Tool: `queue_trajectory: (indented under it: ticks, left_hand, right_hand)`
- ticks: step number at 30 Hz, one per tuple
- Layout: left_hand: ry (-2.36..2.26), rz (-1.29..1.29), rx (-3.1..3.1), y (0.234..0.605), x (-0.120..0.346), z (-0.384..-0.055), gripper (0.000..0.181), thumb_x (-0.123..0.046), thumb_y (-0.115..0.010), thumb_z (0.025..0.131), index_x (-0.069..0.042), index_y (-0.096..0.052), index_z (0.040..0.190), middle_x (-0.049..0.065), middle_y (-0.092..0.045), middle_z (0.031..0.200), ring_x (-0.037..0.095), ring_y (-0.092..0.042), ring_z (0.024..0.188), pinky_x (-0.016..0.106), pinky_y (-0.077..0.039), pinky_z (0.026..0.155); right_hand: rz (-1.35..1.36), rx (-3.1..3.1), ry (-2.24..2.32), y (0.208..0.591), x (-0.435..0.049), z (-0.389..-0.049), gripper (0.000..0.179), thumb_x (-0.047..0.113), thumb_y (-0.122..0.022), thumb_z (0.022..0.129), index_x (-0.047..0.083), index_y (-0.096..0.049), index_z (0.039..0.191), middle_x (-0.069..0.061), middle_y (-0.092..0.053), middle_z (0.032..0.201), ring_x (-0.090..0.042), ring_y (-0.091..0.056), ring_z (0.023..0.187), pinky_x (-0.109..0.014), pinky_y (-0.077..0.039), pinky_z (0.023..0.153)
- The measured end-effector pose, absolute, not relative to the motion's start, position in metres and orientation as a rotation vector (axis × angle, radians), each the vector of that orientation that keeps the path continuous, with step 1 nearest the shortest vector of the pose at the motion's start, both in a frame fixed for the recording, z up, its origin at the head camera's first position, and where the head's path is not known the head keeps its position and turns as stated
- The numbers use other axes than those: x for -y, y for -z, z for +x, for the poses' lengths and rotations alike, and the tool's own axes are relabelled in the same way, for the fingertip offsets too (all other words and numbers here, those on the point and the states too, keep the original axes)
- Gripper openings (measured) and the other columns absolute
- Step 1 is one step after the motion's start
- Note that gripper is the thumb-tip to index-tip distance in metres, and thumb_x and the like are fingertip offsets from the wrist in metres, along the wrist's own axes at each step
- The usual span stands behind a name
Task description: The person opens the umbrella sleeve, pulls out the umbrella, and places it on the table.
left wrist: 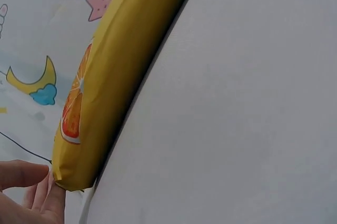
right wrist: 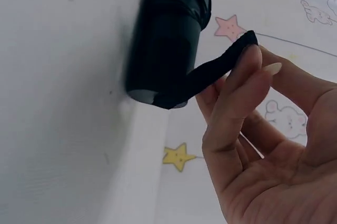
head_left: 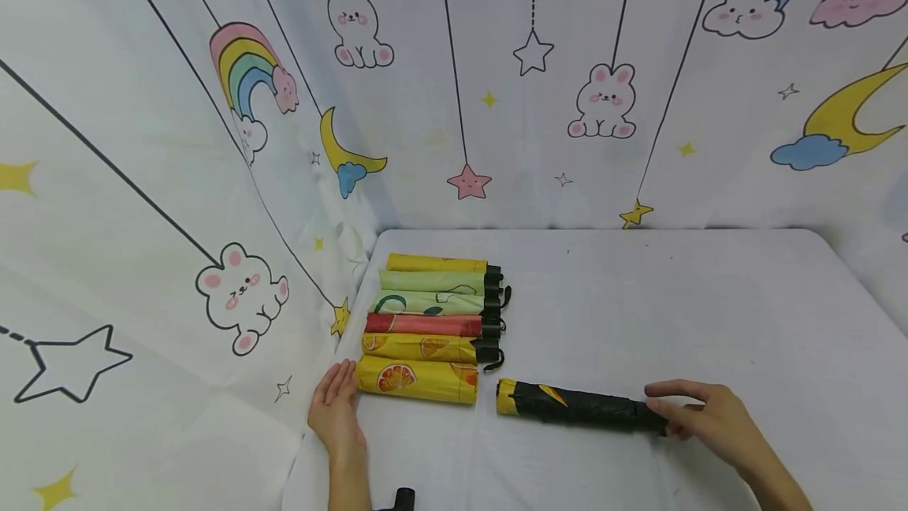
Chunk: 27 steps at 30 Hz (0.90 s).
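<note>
A folded umbrella (head_left: 578,407), mostly black with a yellow end, lies on the table at front right. My right hand (head_left: 709,420) is at its handle end, and in the right wrist view the fingers (right wrist: 231,103) hold the black wrist strap (right wrist: 208,74). To its left lies a yellow tube-shaped umbrella or cover (head_left: 426,382) with orange slices printed on it; no handle shows at its right end. My left hand (head_left: 336,408) touches that tube's left end with straight fingers, seen close in the left wrist view at the yellow end (left wrist: 73,168).
Behind the yellow tube several folded umbrellas lie in a row: a yellow orange-print one (head_left: 418,348), a red one (head_left: 422,325), green ones (head_left: 433,303) and another yellow one (head_left: 436,262). A black object (head_left: 404,498) shows at the bottom edge. Printed cloth hangs behind the table (head_left: 674,306).
</note>
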<state>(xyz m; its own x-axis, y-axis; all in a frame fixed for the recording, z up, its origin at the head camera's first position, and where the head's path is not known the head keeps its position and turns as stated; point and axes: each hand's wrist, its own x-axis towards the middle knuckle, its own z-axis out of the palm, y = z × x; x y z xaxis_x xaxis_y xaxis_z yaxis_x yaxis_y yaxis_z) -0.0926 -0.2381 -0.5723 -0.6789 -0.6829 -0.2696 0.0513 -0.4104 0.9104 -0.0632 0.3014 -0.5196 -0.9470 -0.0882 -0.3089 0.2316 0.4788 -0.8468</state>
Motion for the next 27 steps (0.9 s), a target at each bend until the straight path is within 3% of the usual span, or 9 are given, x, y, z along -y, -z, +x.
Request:
queue_trajectory:
  ticks: [4, 11, 27]
  left_hand:
    - [2.107, 0.878, 1.345, 0.569, 0.240, -0.093, 0.051, -0.003, -0.071, 0.099, 0.003, -0.052, 0.146, 0.017, -0.064, 0.142, 0.015, -0.070, 0.118, 0.022, -0.056, 0.094]
    - [2.107, 0.862, 1.336, 0.565, 0.245, -0.095, 0.051, -0.002, -0.072, 0.097, 0.004, -0.052, 0.144, 0.018, -0.065, 0.140, 0.019, -0.070, 0.119, 0.025, -0.056, 0.095]
    - [2.092, 0.776, 1.401, 0.553, 0.255, -0.115, 0.049, -0.003, -0.072, 0.098, 0.006, -0.054, 0.143, 0.021, -0.065, 0.139, 0.016, -0.071, 0.116, 0.022, -0.056, 0.094]
  right_hand:
    - [0.104, -2.511, 1.401, 0.515, -0.296, -0.069, 0.046, 0.041, -0.075, 0.097, 0.008, -0.073, 0.129, -0.007, -0.076, 0.103, -0.020, -0.071, 0.077, -0.033, -0.059, 0.066]
    - [0.046, -2.745, 1.154, 0.505, -0.289, -0.077, 0.043, 0.050, -0.072, 0.097, 0.017, -0.077, 0.124, -0.005, -0.076, 0.114, -0.014, -0.067, 0.093, -0.031, -0.050, 0.069]
    - [-0.150, -2.716, 1.267, 0.488, -0.259, -0.108, 0.037, 0.047, -0.073, 0.097, 0.017, -0.077, 0.118, -0.002, -0.078, 0.109, -0.022, -0.073, 0.095, -0.039, -0.056, 0.080]
